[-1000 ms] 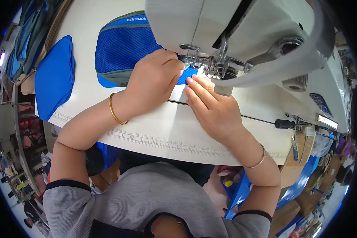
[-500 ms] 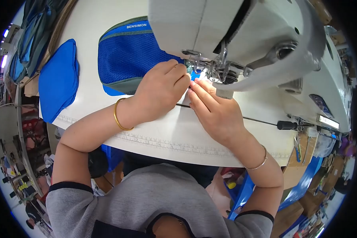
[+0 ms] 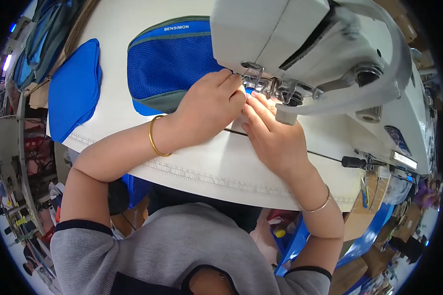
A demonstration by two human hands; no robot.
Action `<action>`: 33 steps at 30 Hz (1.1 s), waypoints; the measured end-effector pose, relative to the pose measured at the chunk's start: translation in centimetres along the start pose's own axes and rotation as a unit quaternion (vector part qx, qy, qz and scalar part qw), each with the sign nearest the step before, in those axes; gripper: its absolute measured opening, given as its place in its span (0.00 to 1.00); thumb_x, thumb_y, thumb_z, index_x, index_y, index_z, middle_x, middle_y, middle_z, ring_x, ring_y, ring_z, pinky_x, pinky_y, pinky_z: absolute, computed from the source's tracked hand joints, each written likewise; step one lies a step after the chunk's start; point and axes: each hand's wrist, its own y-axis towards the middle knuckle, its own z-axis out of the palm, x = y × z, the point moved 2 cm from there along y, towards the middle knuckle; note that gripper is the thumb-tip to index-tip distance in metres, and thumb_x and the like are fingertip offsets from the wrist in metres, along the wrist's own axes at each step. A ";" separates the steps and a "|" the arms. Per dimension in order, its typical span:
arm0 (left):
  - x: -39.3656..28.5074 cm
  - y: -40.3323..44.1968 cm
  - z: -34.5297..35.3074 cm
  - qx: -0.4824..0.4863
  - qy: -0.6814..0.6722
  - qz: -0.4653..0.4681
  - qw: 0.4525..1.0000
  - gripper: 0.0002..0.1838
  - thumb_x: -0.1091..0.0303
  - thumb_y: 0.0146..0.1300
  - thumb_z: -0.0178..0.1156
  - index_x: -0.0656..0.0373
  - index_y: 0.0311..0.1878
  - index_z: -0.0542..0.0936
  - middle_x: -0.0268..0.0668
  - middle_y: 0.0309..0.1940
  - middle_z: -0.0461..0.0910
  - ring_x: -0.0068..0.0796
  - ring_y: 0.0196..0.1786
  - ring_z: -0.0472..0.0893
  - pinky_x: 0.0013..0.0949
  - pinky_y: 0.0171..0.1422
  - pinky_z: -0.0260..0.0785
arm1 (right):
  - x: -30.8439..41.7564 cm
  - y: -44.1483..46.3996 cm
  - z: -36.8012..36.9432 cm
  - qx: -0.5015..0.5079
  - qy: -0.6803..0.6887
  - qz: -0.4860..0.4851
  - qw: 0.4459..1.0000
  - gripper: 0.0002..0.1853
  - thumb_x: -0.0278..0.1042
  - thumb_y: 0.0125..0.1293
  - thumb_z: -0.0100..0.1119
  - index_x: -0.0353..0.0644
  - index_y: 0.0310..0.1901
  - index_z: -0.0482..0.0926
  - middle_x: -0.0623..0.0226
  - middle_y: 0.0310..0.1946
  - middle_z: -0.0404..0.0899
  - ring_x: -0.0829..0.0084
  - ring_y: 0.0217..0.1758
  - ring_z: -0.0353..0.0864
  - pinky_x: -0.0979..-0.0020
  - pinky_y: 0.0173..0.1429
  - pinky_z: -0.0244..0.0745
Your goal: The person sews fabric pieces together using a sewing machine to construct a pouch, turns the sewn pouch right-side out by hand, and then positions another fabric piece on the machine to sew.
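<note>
A blue mesh fabric panel [image 3: 170,69] with grey-green binding and a BENSIMON label lies on the white table, its right side running under the head of a sewing machine [image 3: 261,39]. My left hand [image 3: 209,105] is closed in a pinch on the panel's edge, just left of the presser foot [image 3: 255,81]. Fingers stretched and lying flat, my right hand [image 3: 278,140] rests in front of the needle area, its fingertips by a small bit of blue cloth. The fingertips of both hands nearly meet there. The stitching point is mostly hidden.
Stacked blue fabric pieces [image 3: 76,88] lie at the table's left edge, with dark green and blue strips [image 3: 44,44] behind. A black-handled screwdriver [image 3: 353,162] lies at right. A printed ruler [image 3: 221,182] runs along the front edge.
The camera view has shifted slightly, so the machine head sits farther right in the picture. Both hands stay at the presser foot, and the right fingers are a little more tucked under the machine head.
</note>
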 end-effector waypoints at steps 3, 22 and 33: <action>0.1 -0.2 0.4 0.007 -0.018 -0.013 1.000 0.09 0.71 0.50 0.63 0.65 0.33 0.78 0.46 0.40 0.78 0.40 0.44 0.78 0.39 0.48 0.74 | 0.0 0.0 0.1 -0.007 0.007 -0.006 1.000 0.23 0.28 0.57 0.72 0.38 0.56 0.82 0.62 0.60 0.82 0.62 0.64 0.82 0.60 0.66 0.79; 3.4 1.9 -2.1 0.121 -0.229 -0.160 0.953 0.05 0.78 0.58 0.61 0.65 0.34 0.86 0.46 0.30 0.85 0.46 0.36 0.85 0.40 0.43 0.77 | 3.1 0.1 0.1 -0.023 0.021 -0.128 0.991 0.20 0.31 0.61 0.65 0.31 0.54 0.81 0.55 0.61 0.80 0.56 0.67 0.78 0.60 0.65 0.78; 5.2 4.3 -3.3 0.268 -0.265 -0.225 0.898 0.05 0.75 0.59 0.69 0.66 0.37 0.88 0.43 0.32 0.89 0.34 0.34 0.87 0.33 0.43 0.79 | 11.7 5.7 5.3 0.008 -0.020 -0.045 0.999 0.32 0.42 0.66 0.64 0.22 0.63 0.73 0.43 0.61 0.75 0.49 0.70 0.69 0.54 0.77 0.63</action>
